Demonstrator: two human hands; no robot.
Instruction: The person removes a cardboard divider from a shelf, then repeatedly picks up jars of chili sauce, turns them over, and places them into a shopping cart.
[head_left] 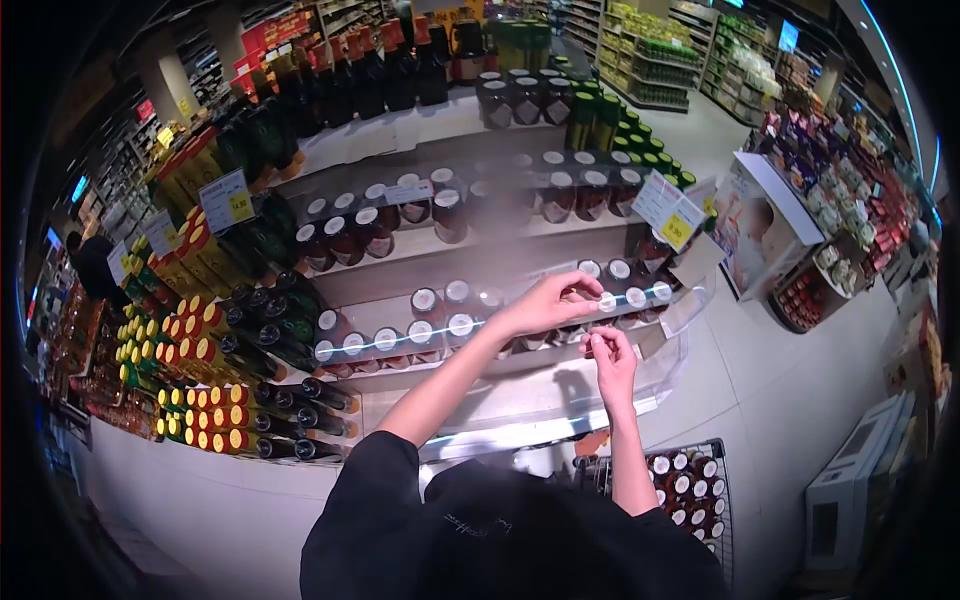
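Grey supermarket floor (745,345) borders a white tiered shelf (500,405), whose see-through front lip (404,341) likely keeps dark, white-lidded glass jars (424,302) in rows. They stand on the shelf near the left grip (553,303), loosely curled, apparently empty; the right grip (612,360), before the shelf, is narrow, contents unclear.

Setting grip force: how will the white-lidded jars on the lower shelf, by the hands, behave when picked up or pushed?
The jars look like dark-filled glass, so probably stiff, heavy for their size and breakable. Their round, smooth-looking lids may slip in a loose grip. They stand upright close together, so a sideways push would likely bump neighbours.
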